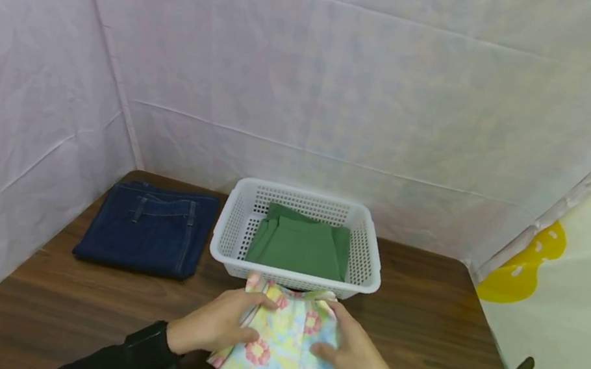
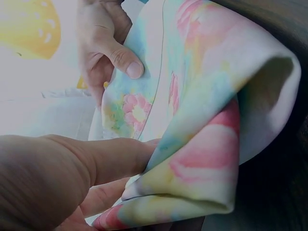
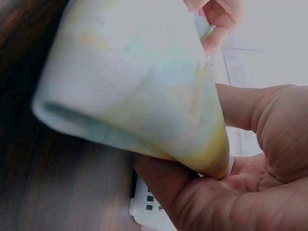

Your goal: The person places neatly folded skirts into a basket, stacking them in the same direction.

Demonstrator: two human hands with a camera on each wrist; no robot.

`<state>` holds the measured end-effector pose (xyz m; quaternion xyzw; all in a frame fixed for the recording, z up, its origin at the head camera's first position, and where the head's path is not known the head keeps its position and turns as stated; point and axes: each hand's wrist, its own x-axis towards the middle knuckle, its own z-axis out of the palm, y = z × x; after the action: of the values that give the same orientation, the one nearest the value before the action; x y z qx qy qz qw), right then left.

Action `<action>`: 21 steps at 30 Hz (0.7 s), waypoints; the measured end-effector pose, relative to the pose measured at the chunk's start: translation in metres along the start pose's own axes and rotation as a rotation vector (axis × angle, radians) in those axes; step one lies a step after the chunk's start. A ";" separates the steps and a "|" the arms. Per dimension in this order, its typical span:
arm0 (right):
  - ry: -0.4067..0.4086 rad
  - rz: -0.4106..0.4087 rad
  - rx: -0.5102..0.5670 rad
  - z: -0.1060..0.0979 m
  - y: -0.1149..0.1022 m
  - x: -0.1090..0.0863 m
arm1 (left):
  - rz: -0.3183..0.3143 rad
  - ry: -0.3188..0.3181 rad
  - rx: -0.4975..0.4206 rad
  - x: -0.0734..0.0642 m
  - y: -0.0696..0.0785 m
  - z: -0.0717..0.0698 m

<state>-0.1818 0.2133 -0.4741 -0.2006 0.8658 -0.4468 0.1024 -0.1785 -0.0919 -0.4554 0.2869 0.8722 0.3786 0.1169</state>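
Observation:
A folded garment with a pastel floral print is held up off the table in front of the basket. My left hand grips its left side, the thumb on the top face and the fingers under the fold. On the opposite edge, my right hand pinches the cloth between thumb and fingers. The left wrist view shows the layered folds of the floral garment drooping open at the lower end. In the right wrist view, the fabric's edge lies within the right hand's grasp.
Just beyond the garment stands a white perforated plastic basket with folded green clothing inside. Folded dark blue jeans lie to its left on the brown wooden table. White cloth walls enclose the back and left.

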 end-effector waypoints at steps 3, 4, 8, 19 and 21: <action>0.007 -0.014 0.005 -0.001 -0.003 -0.001 | -0.001 0.008 0.009 -0.001 0.001 -0.001; 0.010 -0.019 0.010 -0.001 -0.003 -0.001 | -0.005 0.011 0.006 -0.001 0.002 -0.002; 0.031 -0.042 0.008 -0.002 -0.007 -0.003 | -0.026 0.014 -0.007 -0.002 0.004 -0.004; 0.025 -0.051 0.039 -0.013 -0.021 -0.008 | 0.012 0.051 -0.053 -0.007 0.011 -0.013; 0.021 -0.050 0.049 -0.016 -0.023 -0.008 | 0.025 0.062 -0.044 -0.008 0.013 -0.015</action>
<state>-0.1739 0.2165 -0.4462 -0.2148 0.8504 -0.4723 0.0872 -0.1730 -0.0980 -0.4360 0.2831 0.8633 0.4077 0.0914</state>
